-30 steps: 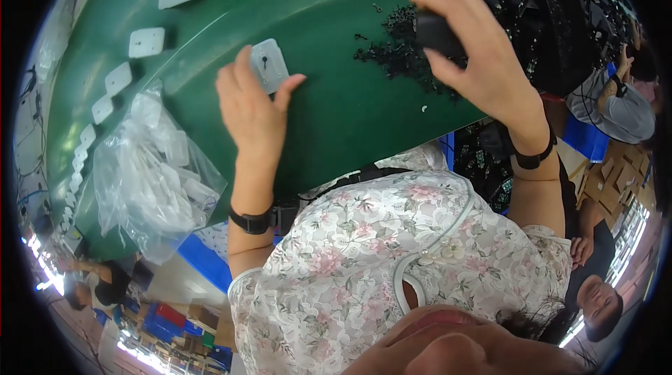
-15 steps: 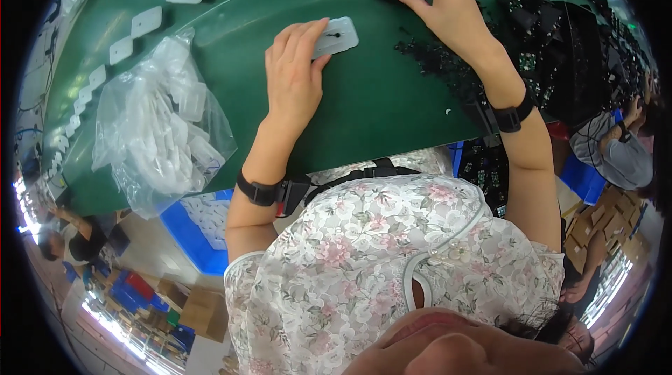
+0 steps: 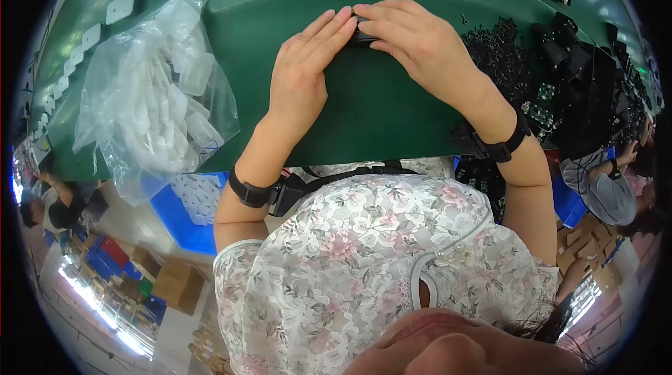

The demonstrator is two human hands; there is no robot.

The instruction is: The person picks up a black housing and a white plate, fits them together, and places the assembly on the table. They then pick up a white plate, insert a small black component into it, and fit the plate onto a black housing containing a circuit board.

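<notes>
Both hands, left hand (image 3: 302,67) flat and right hand (image 3: 413,39) curled, press small black part (image 3: 362,33) against green table (image 3: 392,116), steadying it; clear bag (image 3: 150,95) lies nearby.

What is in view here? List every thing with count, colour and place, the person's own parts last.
green work surface: one, green, fills the upper half.
small black part: one, black, under the fingertips of both hands, mostly hidden.
clear plastic bag: one, transparent, full of white pieces, at the left on the surface.
white flat pieces: several, white, in a row along the upper left edge.
small black parts: a pile, black, right of the hands.
black modules: many, black, some with green boards, far right.
blue bin: one, blue, below the surface edge at the left.
left hand: pressing on the small black part.
right hand: pressing on it too.
wristbands: two, black, one per wrist.
</notes>
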